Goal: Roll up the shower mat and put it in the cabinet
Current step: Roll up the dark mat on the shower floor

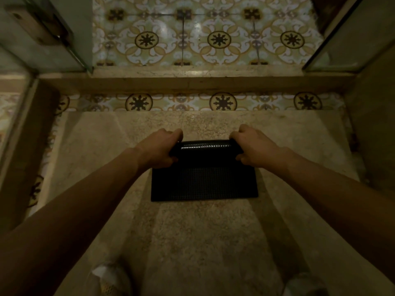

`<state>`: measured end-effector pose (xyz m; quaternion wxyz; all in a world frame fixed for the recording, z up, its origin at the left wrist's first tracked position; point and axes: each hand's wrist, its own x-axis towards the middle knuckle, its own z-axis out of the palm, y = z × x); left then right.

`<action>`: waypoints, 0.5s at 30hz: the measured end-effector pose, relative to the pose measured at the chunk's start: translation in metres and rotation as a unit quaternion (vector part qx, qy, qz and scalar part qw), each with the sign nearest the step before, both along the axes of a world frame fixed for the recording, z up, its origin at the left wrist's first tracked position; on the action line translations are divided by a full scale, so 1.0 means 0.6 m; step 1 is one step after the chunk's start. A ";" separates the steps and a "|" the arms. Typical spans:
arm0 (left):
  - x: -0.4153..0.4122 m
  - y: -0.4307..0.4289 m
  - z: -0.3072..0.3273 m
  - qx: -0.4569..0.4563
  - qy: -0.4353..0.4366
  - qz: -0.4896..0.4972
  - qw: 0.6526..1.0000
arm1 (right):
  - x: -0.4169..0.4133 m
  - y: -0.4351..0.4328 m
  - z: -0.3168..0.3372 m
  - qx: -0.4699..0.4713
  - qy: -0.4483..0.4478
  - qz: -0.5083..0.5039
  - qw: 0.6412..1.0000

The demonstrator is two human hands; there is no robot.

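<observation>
A black textured shower mat [204,180] lies on the beige stone shower floor, its far part wound into a glossy roll. The near part still lies flat, with its front edge toward me. My left hand [159,148] grips the left end of the roll, fingers curled over it. My right hand [253,147] grips the right end the same way. No cabinet is in view.
A raised stone threshold [192,82] crosses the view beyond the mat, with patterned tiles [213,39] past it. Glass shower panels [53,39] stand at the left and right [352,35]. My white shoes [109,278] are at the bottom edge.
</observation>
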<state>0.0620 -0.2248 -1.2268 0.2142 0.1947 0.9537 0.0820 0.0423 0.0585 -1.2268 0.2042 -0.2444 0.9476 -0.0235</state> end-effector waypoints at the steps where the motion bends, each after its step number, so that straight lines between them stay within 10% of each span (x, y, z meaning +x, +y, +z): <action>1: 0.001 0.003 0.001 -0.008 -0.003 -0.008 1.000 | 0.003 0.001 -0.001 -0.005 0.003 -0.005 1.000; 15: -0.019 0.021 0.011 -0.062 -0.052 -0.050 0.995 | 0.012 0.003 0.010 -0.010 -0.023 0.004 1.000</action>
